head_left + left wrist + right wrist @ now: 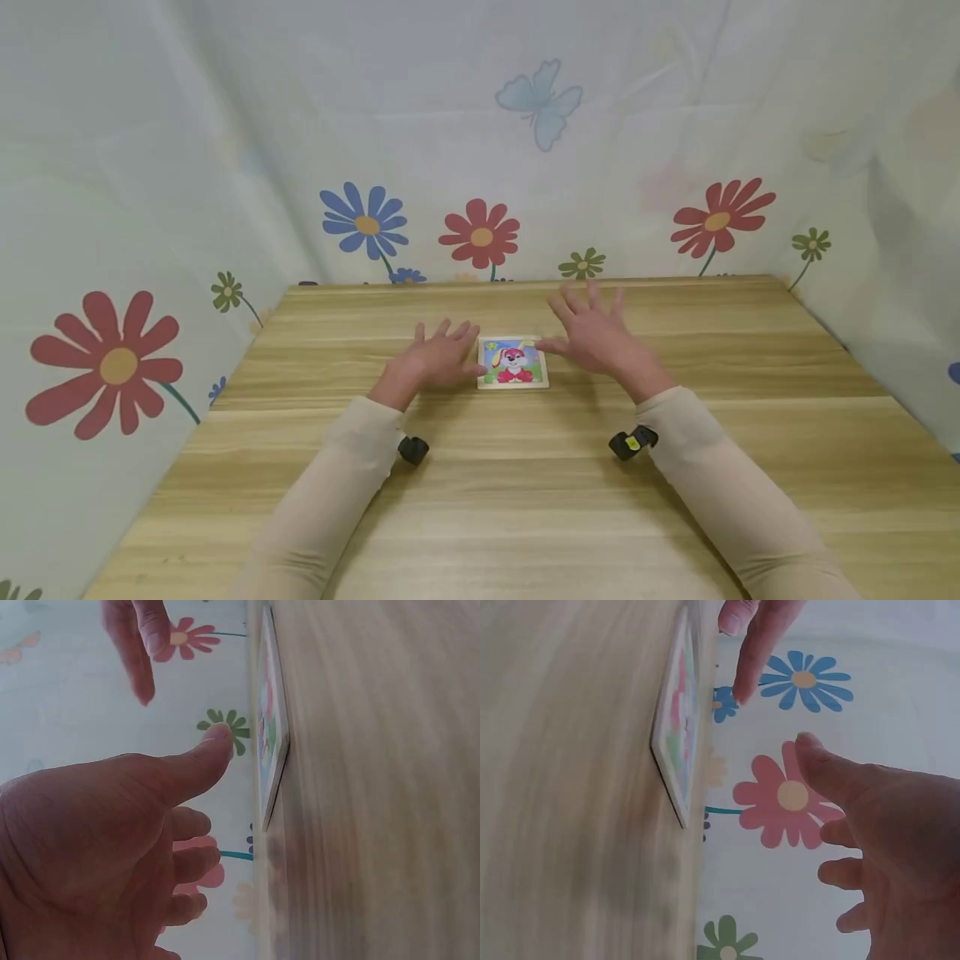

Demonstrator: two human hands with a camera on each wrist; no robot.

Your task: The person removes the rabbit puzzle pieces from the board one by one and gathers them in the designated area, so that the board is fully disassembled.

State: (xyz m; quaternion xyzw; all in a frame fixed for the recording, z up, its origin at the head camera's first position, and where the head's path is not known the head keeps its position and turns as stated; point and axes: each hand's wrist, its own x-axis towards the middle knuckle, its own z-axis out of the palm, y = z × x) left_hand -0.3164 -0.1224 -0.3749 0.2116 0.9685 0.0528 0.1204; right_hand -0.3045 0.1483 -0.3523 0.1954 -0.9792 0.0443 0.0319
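Observation:
A small square picture board [513, 375] with a pale wooden rim lies flat on the table and shows a pink, long-eared cartoon animal. Just left of it is my left hand [437, 358], fingers spread and holding nothing. In the left wrist view, the thumb of that hand [97, 817] is apart from the board [273, 727]. My right hand [592, 333] hovers at the board's upper right, its fingers also spread. The right wrist view shows this hand [900, 832] raised off the wood, with a gap between it and the board [676, 727].
The wood-grain table [495, 500] extends around the board. Behind it and along its sides hangs a white cloth [420, 100] printed with flowers and a butterfly. Each sleeve cuff carries a small black device, one on the left [413, 450] and one on the right [624, 445].

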